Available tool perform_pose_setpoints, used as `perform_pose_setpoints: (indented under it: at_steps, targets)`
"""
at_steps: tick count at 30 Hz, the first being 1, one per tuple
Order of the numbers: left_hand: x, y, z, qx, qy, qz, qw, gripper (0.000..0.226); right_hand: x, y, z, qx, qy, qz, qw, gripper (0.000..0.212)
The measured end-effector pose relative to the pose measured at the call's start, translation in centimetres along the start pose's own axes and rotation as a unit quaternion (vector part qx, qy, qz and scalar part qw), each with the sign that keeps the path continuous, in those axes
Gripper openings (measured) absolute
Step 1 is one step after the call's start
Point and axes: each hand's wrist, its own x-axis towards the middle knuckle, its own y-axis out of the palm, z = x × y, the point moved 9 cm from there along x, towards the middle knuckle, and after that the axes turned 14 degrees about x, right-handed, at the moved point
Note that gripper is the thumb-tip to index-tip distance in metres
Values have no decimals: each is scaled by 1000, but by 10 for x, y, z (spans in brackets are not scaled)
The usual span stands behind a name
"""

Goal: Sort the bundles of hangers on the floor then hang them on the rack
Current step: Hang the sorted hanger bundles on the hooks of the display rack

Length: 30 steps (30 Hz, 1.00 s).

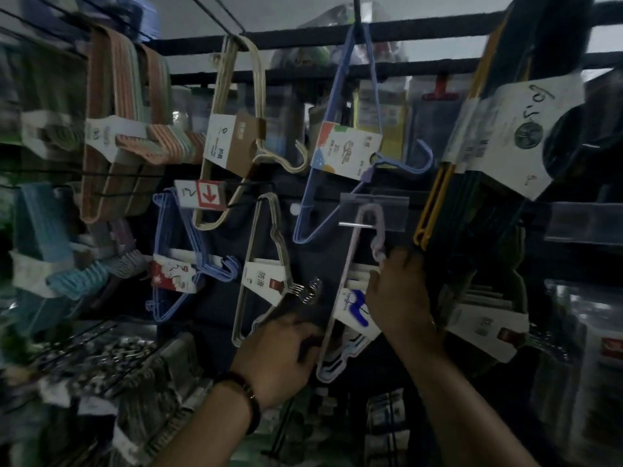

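2 hands hold 1 pale lilac hanger bundle below the dark rack — its hook sits at a metal peg. The right hand grips the bundle's neck just under the hook; the left hand curls round its lower edge. A blue bundle and a cream bundle hang above.

Dim, flat grey light; brightest patch is the pale ceiling up top. Heavy motion smear on left-edge hanger bundles. Sharper at centre: left hand, right hand, lilac hanger bundle. Small glint on chrome-hooked bundle. Rack bars bow, wide-angle. Lower right sinks very dark.
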Motion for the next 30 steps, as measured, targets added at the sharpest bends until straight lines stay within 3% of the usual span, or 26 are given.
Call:
perform_pose_setpoints:
  at_steps: [3,5,8,10,13,16,22,25,27,30]
  targets:
    - [-22,14,22,25,-45,46,998,27,-34,-15,21,147,-45,-55,987,46]
    - [-47,24,39,39,-83,81,993,28,-60,-8,44,214,-79,-32,973,38]
    - [-103,33,64,46,-148,120,981,24,-110,35,79,246,-117,102,957,18]
    - [-156,46,86,29,-196,153,968,27,-160,77,101,234,-122,229,937,16]
    - [-250,77,128,3,-288,180,941,17,-264,131,137,198,-112,443,867,5]
    - [-358,104,158,-8,-363,218,906,26,-384,162,185,207,-135,565,787,6]
    - [-609,117,187,-52,-482,275,830,27,-610,195,259,158,-162,718,658,13]
    - [-741,124,184,-92,-549,319,767,25,-704,203,279,123,-154,774,602,11]
    - [-808,130,181,-120,-591,329,727,25,-762,211,285,95,-144,803,570,17]
    - [-872,151,182,-173,-612,336,695,25,-838,228,287,68,-115,828,545,22]
